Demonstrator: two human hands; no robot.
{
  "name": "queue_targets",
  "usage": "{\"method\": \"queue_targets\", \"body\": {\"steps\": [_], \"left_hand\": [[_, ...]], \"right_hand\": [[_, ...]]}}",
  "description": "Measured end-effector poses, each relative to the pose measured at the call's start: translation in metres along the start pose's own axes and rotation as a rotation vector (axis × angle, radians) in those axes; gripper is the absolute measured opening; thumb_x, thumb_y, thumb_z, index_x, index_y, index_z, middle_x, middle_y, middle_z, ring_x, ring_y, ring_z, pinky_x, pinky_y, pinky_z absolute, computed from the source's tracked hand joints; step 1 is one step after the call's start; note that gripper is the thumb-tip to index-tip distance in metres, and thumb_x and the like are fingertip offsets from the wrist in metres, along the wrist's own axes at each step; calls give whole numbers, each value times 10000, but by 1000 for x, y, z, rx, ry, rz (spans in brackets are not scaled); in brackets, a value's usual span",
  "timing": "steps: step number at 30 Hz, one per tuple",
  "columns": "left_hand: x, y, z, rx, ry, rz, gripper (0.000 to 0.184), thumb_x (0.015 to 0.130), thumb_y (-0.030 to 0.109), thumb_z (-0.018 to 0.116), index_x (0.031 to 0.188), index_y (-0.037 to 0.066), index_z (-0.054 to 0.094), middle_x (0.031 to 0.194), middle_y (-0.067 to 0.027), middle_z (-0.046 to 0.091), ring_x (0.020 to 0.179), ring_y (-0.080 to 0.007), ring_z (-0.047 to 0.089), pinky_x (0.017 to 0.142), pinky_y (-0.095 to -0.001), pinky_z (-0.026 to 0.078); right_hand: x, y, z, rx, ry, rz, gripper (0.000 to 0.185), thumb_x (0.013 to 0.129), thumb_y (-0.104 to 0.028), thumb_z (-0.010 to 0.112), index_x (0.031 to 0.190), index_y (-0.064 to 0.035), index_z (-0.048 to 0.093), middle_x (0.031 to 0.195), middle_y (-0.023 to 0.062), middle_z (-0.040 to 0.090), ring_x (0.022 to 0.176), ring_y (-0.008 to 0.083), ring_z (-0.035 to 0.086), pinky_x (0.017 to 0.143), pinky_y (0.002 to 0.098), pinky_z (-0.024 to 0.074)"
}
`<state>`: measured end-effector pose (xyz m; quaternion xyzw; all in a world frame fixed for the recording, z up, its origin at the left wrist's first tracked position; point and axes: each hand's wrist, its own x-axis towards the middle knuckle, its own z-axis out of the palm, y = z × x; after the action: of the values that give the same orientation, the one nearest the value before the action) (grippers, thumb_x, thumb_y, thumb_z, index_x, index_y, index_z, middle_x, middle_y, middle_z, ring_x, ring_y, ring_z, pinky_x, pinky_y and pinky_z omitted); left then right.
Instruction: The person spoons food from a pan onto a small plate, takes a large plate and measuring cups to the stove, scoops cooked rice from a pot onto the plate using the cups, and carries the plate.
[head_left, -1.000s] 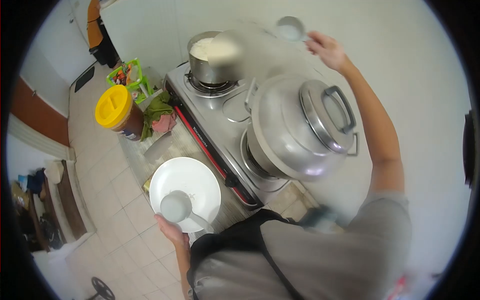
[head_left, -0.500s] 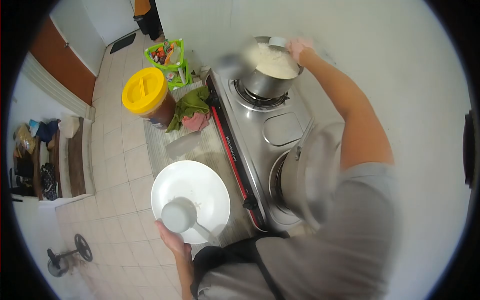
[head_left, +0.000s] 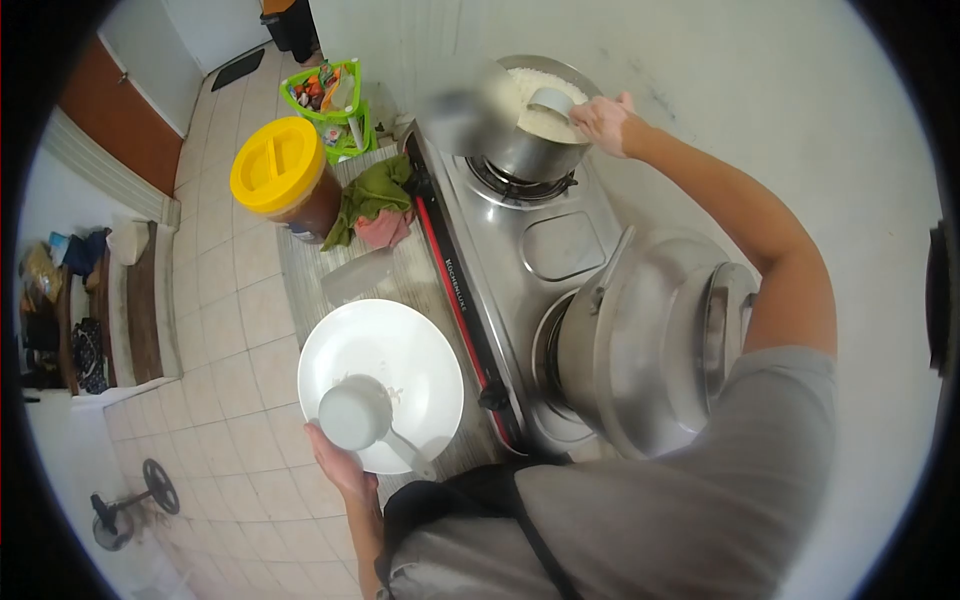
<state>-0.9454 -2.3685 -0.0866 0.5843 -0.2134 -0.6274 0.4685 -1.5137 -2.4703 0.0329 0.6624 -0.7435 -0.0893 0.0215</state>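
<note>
My right hand (head_left: 605, 125) is closed on a small white scoop (head_left: 550, 98) over the metal pot (head_left: 545, 160) at the back of the stove. White rice (head_left: 535, 82) fills that pot high, and the scoop's bowl rests against it. Low in the view, my left hand (head_left: 343, 465) grips the rim of a wide white plate (head_left: 375, 325). A second white scoop with a long handle (head_left: 356, 414) sits on the plate, its bowl next to my fingers. A few pale grains lie beside it.
The steel stove (head_left: 490, 255) carries a large lidded pot (head_left: 625, 350) near my right arm. Left of it stand a yellow-lidded jar (head_left: 275, 165), green and pink cloths (head_left: 375, 205) and a green basket (head_left: 325, 92). A blurred lid-like object (head_left: 465, 110) is beside the rice pot.
My right hand and its scoop have shifted down and toward me within the rice pot. My right elbow has moved outward, uncovering more of the large pot. The plate stays in my left hand.
</note>
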Motion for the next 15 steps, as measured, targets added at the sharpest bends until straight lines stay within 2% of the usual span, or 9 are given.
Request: {"method": "queue_targets", "body": {"steps": [6, 12, 14, 15], "left_hand": [[0, -2, -3, -2, -28, 24, 559, 1013, 450, 302, 1278, -19, 452, 1228, -146, 541, 1100, -244, 553, 908, -350, 468], [1, 0, 1, -10, -7, -4, 572, 1011, 459, 306, 1292, -20, 442, 1238, -150, 539, 1111, -255, 552, 916, -360, 470], [1, 2, 6, -5, -1, -11, 577, 1010, 461, 307, 1299, -21, 436, 1242, -152, 537, 1116, -259, 551, 921, -363, 469], [0, 4, 9, -21, -7, -11, 579, 1010, 462, 309, 1305, -22, 431, 1245, -153, 535, 1120, -262, 550, 925, -365, 468]], "right_hand": [[-18, -14, -13, -17, -58, -33, 201, 904, -217, 397, 948, -140, 578, 893, 76, 622, 892, 254, 594, 789, 466, 295], [-17, -3, -28, 116, -71, -215, 254, 889, -281, 409, 991, -165, 611, 925, 71, 648, 935, 265, 596, 854, 462, 310], [-5, 5, -31, 120, -190, 42, 292, 881, -314, 396, 1006, -171, 618, 978, 63, 662, 978, 264, 598, 842, 480, 337], [6, 15, -29, 123, -188, 44, 292, 881, -314, 396, 1006, -171, 618, 978, 63, 662, 978, 264, 598, 842, 480, 337]]}}
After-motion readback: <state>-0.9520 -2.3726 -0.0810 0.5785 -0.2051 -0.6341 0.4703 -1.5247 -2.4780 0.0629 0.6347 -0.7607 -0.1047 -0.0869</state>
